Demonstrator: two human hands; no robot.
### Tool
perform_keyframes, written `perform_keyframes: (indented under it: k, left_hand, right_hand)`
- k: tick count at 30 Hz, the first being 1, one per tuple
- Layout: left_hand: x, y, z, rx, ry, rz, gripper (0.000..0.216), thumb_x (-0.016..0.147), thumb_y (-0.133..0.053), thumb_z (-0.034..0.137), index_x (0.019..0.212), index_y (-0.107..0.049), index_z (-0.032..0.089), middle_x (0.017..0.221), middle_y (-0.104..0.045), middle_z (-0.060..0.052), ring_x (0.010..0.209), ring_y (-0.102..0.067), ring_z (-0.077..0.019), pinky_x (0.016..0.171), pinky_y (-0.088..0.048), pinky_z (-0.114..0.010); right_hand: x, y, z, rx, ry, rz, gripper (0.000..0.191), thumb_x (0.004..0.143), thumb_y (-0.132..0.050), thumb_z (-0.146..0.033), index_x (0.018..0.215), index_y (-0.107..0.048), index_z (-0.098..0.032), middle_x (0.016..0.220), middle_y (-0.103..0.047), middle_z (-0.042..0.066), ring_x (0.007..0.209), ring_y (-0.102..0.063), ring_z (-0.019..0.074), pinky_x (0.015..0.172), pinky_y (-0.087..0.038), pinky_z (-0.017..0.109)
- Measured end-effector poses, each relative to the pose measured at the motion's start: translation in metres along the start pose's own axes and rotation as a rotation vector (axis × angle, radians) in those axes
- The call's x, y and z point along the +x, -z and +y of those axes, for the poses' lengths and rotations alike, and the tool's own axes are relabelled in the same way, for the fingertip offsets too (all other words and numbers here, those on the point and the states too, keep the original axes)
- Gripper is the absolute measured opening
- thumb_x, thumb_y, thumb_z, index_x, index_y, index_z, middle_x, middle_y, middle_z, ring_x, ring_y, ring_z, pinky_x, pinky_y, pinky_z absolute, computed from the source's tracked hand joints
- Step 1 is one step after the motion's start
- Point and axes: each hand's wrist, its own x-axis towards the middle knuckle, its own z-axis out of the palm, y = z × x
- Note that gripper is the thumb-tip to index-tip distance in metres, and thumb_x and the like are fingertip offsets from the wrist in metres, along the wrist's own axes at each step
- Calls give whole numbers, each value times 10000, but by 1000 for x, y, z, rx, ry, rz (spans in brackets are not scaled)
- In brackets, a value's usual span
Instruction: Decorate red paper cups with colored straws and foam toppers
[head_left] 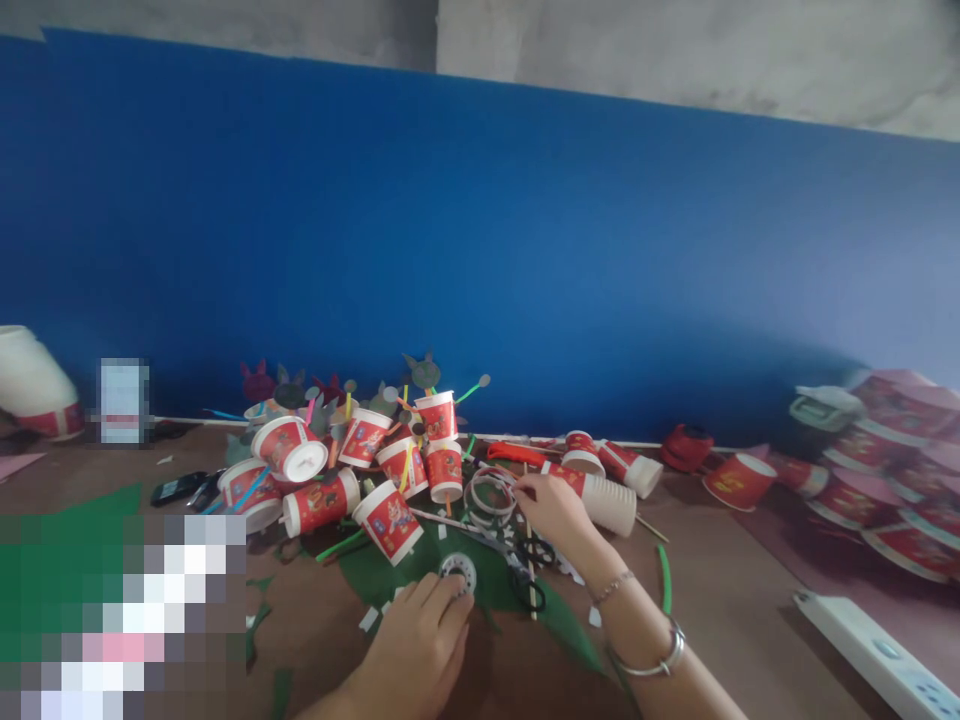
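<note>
My left hand [424,640] is low in the middle of the view, fingers curled together against a small white spool [458,565] with holes around its face. Farther up and to the right, my right hand [555,512] has its fingers bent together beside some clear tape rings [489,497]; whatever is between the fingertips is hidden. Just below that hand lie black-handled scissors [529,592] and a thin wooden stick [532,560]. White paper scraps [368,619] are scattered near my left hand.
Red-and-white paper cups [390,522] with straws and paper animal heads crowd the table's back. A sleeve of stacked cups [609,503] lies right of centre. More cups [862,500] pile up at far right, behind a white power strip [877,650]. A blue partition [480,230] stands behind.
</note>
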Motion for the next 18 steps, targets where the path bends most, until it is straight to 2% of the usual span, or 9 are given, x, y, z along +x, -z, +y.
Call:
perform_keyframes:
  k: [5,8,11,13,16,18]
  left_hand:
    - [0,-1,-1,10,-18,11,258,842,-450,127,1062,-576,173,1057,-665,-92,851,-636,-215,705,-530,-313]
    - [2,3,-1,-45,-75,46,225,840,-434,118,999,-582,175,942,-674,-81,774,-632,-189,631,-506,-276]
    - [1,3,2,-91,-239,87,145,830,-461,136,846,-594,191,685,-636,-22,598,-584,-155,513,-443,-251]
    - [-1,-3,5,-72,-321,132,151,825,-490,175,701,-572,197,562,-586,1,512,-546,-145,456,-398,-254]
    - [-8,-17,9,-13,-282,165,259,815,-503,216,558,-521,197,467,-553,2,435,-517,-137,443,-393,-263]
    - [-13,-26,11,30,-196,190,277,812,-486,208,540,-534,195,436,-556,-3,419,-524,-135,538,-460,-276]
  right_hand:
    - [-5,0,-10,-15,27,-32,258,819,-494,-224,666,-701,-205,705,-708,58,681,-624,192,562,-334,246]
    - [-9,1,-15,2,52,-60,248,808,-501,-238,669,-704,-204,703,-707,55,689,-627,196,578,-357,249]
    - [-17,1,-21,109,187,-168,220,738,-516,-170,806,-718,-225,804,-720,25,740,-634,179,649,-410,242]
    - [-25,-2,-25,182,314,-270,321,669,-532,-136,926,-700,-232,907,-712,20,801,-634,182,708,-441,248]
    - [-37,-7,-30,232,437,-334,503,623,-545,-134,1109,-631,-227,1113,-658,54,998,-603,227,842,-452,298]
    - [-42,-11,-33,251,476,-328,579,626,-533,-129,1196,-580,-222,1203,-618,76,1100,-562,252,903,-439,332]
